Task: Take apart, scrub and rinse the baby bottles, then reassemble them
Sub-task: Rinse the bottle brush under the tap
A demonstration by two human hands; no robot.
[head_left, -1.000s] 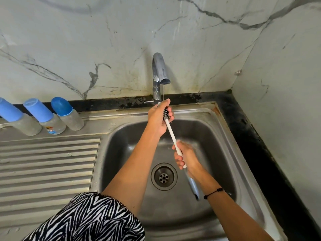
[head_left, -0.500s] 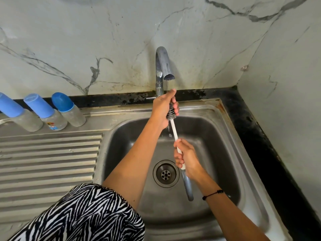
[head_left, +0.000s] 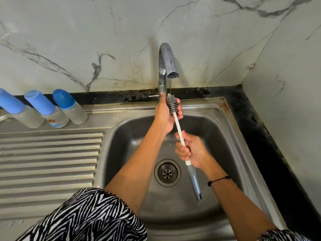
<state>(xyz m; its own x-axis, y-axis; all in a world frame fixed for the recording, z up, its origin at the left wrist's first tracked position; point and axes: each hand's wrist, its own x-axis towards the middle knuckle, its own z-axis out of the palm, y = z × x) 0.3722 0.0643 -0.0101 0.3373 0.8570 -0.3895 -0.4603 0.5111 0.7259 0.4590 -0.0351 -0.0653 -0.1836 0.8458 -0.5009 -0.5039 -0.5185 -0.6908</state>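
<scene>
The sink (head_left: 225,129), centre frame, holds only a film of water; its drain (head_left: 167,172) is unplugged. Three capped baby bottles (head_left: 57,108) stand untouched at upper left and look empty. The brush (head_left: 175,117) has risen since a second ago, so its head now meets the tap's (head_left: 166,63) thin stream. Left hand (head_left: 165,113) fingers curl round the bristles; right hand (head_left: 191,150) grips the handle. Judgement: brush preparation only.

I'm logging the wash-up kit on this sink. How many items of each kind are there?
Baby bottles with blue caps: 3
Bottle brush: 1, held by left hand and right hand
Total: 4
</scene>
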